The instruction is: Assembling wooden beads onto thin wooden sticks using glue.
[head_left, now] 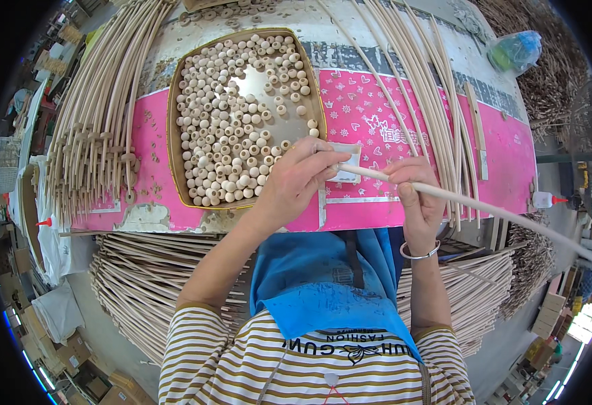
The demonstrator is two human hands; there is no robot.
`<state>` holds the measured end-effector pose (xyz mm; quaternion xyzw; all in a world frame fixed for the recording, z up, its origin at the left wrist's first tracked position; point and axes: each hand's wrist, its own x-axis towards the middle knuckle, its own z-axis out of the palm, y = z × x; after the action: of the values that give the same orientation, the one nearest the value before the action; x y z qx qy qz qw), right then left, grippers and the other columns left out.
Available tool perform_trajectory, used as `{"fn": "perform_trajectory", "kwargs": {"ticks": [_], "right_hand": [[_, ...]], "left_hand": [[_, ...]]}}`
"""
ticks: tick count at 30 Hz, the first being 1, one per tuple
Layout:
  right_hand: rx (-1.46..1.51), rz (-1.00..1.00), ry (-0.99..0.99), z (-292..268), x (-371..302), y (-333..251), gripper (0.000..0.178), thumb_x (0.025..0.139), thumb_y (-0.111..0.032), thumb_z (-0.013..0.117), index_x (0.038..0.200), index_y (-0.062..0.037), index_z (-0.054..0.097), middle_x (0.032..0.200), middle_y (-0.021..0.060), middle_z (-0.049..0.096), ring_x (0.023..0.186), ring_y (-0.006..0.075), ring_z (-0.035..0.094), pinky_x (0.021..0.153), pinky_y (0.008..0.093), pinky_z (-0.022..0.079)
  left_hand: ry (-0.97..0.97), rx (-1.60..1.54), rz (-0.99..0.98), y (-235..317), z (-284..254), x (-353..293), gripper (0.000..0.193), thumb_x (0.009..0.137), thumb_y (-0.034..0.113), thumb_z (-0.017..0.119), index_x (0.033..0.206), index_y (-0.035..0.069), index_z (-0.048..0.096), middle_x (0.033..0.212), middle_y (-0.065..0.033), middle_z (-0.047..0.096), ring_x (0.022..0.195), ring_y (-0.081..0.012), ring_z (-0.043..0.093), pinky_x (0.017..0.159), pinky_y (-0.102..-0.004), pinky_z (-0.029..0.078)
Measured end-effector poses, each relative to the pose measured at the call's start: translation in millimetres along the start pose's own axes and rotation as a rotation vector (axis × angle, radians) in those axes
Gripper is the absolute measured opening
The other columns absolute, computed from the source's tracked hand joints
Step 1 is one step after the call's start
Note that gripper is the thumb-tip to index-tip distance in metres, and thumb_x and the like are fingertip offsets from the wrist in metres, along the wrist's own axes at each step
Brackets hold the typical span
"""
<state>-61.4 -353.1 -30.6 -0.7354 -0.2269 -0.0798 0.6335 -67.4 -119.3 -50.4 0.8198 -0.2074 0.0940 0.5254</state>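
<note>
A long pale wooden rod (475, 202) slants from the middle of the table out past the right edge of the view. My right hand (421, 196) is closed around it, thumb and fingers gripping near its inner end. Pinched together at that end are the fingers of my left hand (299, 177); whatever sits between them is hidden. Behind the rod's tip lies a small white dish (348, 148), partly covered by my left hand. Just left of it, a yellow-rimmed tray (172, 135) holds many round wooden beads (201, 162) with drilled holes.
Rods with wooden discs (107, 138) are piled at the table's left. More plain rods (438, 101) lie on the right, beside a flat wooden strip (475, 135). A red-tipped bottle (546, 200) is at the right edge. Rod stacks (147, 277) fill the space below the table.
</note>
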Motion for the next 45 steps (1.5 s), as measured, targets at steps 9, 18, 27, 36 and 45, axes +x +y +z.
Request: {"fn": "perform_trajectory", "kwargs": {"ticks": [9, 18, 27, 36, 45], "right_hand": [[0.176, -0.031, 0.149, 18, -10, 1, 0.014, 0.101, -0.014, 0.058, 0.1, -0.0006, 0.063, 0.1, 0.0114, 0.063, 0.09, 0.018, 0.06, 0.078, 0.028, 0.05], [0.294, 0.395, 0.326, 31, -35, -2, 0.025, 0.107, -0.02, 0.048, 0.11, 0.0003, 0.062, 0.097, 0.0089, 0.065, 0.083, 0.0157, 0.066, 0.075, 0.03, 0.054], [-1.19, 0.01, 0.24, -118, -90, -75, 0.039, 0.078, -0.023, 0.08, 0.112, -0.0061, 0.069, 0.1, 0.0091, 0.067, 0.092, 0.0298, 0.063, 0.084, 0.0438, 0.047], [-0.796, 0.26, 0.25, -109, -183, -25, 0.014, 0.091, -0.014, 0.067, 0.102, -0.0051, 0.071, 0.076, 0.0092, 0.059, 0.069, 0.0274, 0.061, 0.063, 0.0358, 0.049], [-0.07, 0.469, 0.724, -141, -242, -18, 0.029, 0.106, -0.023, 0.051, 0.107, -0.0035, 0.072, 0.074, -0.003, 0.053, 0.065, 0.0054, 0.044, 0.06, 0.0234, 0.038]], "left_hand": [[-0.064, -0.22, 0.005, -1, -4, 6, 0.032, 0.092, 0.003, 0.062, 0.125, 0.004, 0.067, 0.101, -0.0091, 0.062, 0.093, -0.0228, 0.062, 0.081, -0.0354, 0.05], [0.349, -1.145, -0.492, 20, 74, 9, 0.04, 0.103, 0.015, 0.056, 0.142, 0.006, 0.049, 0.111, -0.0066, 0.067, 0.103, -0.0165, 0.066, 0.092, -0.0326, 0.057], [0.237, -0.83, -0.365, -9, -1, 44, 0.042, 0.103, 0.009, 0.053, 0.141, -0.004, 0.044, 0.103, -0.0096, 0.068, 0.096, -0.0178, 0.069, 0.087, -0.0291, 0.06], [0.18, -0.936, -0.331, -11, 2, 71, 0.024, 0.109, 0.026, 0.043, 0.108, 0.005, 0.054, 0.089, -0.0038, 0.052, 0.092, -0.0174, 0.054, 0.092, -0.0326, 0.047], [-0.24, -0.912, -0.103, 67, 62, 110, 0.063, 0.104, 0.036, 0.052, 0.155, 0.007, 0.03, 0.139, -0.0206, 0.056, 0.12, -0.0262, 0.061, 0.101, -0.0348, 0.05]]}}
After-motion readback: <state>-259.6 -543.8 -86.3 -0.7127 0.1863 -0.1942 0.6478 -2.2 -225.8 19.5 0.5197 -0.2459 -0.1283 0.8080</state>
